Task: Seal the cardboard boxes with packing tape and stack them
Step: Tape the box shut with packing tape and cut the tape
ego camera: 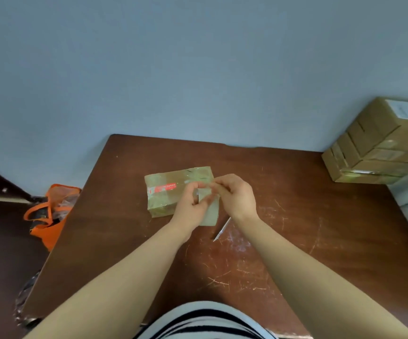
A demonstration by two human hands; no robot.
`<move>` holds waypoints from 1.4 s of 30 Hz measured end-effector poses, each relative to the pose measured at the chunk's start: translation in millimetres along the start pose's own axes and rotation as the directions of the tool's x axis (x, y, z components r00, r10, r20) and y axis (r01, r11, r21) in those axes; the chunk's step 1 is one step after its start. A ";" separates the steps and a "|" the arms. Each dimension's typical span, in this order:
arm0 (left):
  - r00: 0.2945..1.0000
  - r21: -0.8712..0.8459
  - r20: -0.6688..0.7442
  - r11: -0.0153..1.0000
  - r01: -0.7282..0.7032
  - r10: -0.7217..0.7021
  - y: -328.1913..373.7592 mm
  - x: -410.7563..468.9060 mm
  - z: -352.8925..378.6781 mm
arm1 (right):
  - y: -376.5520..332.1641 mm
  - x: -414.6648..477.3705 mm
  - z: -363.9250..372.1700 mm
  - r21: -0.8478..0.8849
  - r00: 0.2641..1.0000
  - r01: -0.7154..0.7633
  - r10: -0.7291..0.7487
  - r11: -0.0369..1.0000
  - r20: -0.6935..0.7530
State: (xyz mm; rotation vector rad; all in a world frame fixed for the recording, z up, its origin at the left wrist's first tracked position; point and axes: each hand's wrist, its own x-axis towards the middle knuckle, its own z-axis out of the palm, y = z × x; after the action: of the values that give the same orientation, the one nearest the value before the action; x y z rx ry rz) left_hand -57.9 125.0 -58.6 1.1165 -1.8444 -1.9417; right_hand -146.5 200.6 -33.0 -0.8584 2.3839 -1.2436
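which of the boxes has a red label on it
The lone box lying mid-table; the stacked boxes at the far right corner show only white labels.

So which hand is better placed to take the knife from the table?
Right, probably. The knife lies just beside the wrist of the right hand; the left hand is farther, and both pinch the tape.

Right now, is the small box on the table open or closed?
Closed: the small cardboard box lies flat, its top covered in glossy tape, no flap raised.
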 end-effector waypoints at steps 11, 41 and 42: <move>0.997 -0.236 0.003 0.969 0.072 -0.074 30.4 9.2 13.0 | -10.3 17.5 -21.3 0.146 0.994 -0.100 0.092 0.984 0.060; 0.998 -0.173 0.010 0.983 0.065 -0.064 29.4 6.2 13.0 | -6.9 11.4 -29.7 0.052 0.992 -0.113 0.110 0.992 0.056; 0.998 -0.170 0.003 0.984 0.055 -0.056 30.7 4.8 13.0 | -8.0 11.1 -30.5 0.038 0.993 -0.107 0.105 0.994 0.055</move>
State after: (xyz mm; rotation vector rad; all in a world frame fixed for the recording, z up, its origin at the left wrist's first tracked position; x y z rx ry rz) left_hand -79.6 126.2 -33.0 1.1264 -1.6268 -2.0825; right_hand -168.1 209.2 -9.0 -0.7336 2.3227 -1.2090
